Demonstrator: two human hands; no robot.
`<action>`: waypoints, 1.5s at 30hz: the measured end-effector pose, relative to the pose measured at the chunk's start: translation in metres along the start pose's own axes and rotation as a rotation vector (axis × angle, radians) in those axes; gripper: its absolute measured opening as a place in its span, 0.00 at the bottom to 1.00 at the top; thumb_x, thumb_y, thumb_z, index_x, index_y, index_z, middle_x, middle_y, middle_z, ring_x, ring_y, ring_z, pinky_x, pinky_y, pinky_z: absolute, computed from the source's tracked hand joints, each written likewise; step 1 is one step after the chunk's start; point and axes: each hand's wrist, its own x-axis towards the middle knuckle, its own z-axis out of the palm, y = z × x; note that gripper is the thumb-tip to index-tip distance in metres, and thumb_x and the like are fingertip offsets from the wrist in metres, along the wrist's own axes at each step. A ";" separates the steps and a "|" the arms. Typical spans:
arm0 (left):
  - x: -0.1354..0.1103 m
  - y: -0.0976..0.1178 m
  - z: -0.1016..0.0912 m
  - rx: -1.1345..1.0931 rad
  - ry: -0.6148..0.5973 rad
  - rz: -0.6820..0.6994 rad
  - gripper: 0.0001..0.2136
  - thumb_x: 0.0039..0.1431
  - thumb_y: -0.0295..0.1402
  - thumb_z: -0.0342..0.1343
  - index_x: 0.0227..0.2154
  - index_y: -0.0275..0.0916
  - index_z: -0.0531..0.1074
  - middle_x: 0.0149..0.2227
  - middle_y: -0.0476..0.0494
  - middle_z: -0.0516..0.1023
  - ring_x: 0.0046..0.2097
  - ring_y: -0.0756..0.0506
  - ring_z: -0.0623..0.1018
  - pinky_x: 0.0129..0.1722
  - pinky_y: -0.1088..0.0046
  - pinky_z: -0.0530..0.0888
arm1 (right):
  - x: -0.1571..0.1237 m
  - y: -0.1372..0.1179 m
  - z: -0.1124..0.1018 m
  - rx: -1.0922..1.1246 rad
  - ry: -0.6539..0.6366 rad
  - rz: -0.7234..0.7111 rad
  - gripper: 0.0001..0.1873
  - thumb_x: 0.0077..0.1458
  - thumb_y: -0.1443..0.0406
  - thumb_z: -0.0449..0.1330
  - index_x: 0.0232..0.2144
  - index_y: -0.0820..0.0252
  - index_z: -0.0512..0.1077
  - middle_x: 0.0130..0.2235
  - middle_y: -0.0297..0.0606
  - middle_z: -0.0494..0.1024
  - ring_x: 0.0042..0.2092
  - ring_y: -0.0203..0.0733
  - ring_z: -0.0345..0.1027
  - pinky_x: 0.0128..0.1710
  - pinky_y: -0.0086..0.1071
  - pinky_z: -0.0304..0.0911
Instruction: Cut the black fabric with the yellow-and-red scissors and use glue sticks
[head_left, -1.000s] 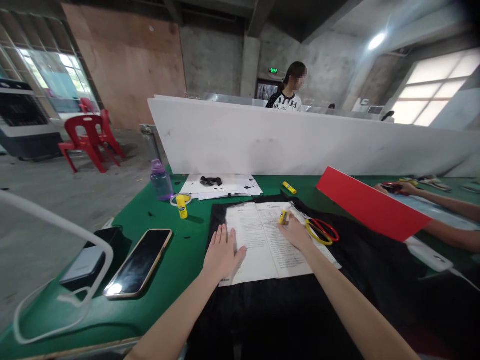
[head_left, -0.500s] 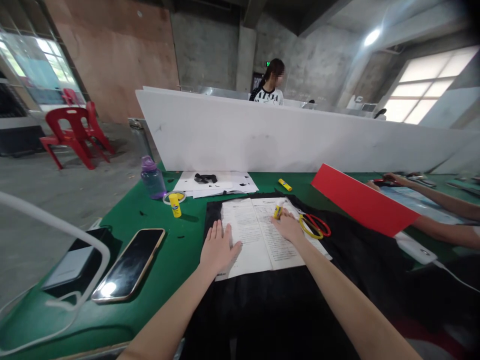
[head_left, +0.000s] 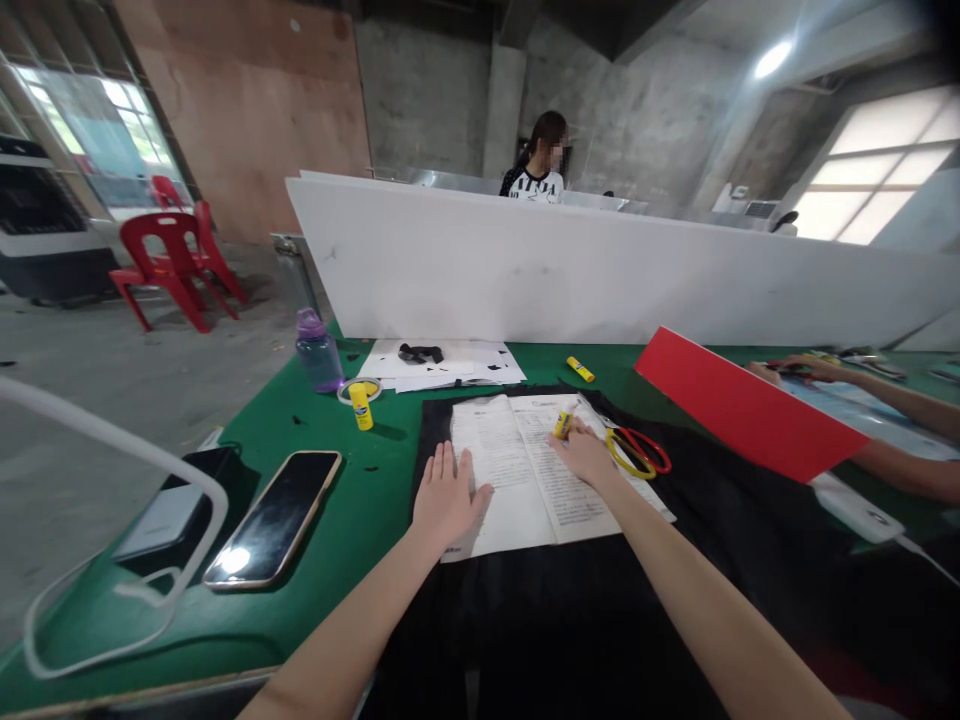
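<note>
Table covered green, black cloth under printed sheets, white divider, concrete walls

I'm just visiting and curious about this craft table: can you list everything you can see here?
table: one, green, foreground
board: one, white, behind the table
cloth: one, black, on the table
printed paper: one, white, on the cloth
bottle: one, purple, far left
phone: one, dark, left of cloth
scissors: one pair, yellow and red, right of paper
card: one, red, tilted, right
held glue stick: one, yellow, over the paper
spare glue sticks: two, yellow, upright near bottle, lying near board
left hand: one, flat on paper
right hand: one, gripping held glue stick
</note>
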 end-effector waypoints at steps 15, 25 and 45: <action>0.034 -0.030 -0.026 -0.101 -0.022 -0.059 0.30 0.64 0.47 0.34 0.59 0.27 0.58 0.65 0.29 0.52 0.66 0.36 0.51 0.60 0.59 0.57 | -0.011 -0.011 0.007 -0.063 0.072 0.057 0.34 0.62 0.52 0.42 0.60 0.74 0.57 0.64 0.55 0.53 0.65 0.52 0.43 0.61 0.43 0.40; 0.105 -0.052 -0.002 -0.021 -0.043 -0.034 0.34 0.64 0.47 0.32 0.62 0.21 0.49 0.66 0.28 0.47 0.66 0.37 0.49 0.62 0.58 0.54 | -0.018 -0.019 0.010 -0.127 0.125 0.080 0.34 0.62 0.54 0.41 0.60 0.76 0.57 0.63 0.54 0.55 0.64 0.50 0.45 0.61 0.42 0.41; 0.109 -0.057 0.021 0.118 0.034 -0.026 0.33 0.64 0.48 0.30 0.62 0.26 0.53 0.65 0.33 0.51 0.66 0.39 0.52 0.62 0.58 0.51 | 0.055 0.056 -0.050 0.740 0.428 0.000 0.18 0.53 0.67 0.49 0.46 0.61 0.67 0.43 0.43 0.77 0.45 0.42 0.72 0.49 0.37 0.64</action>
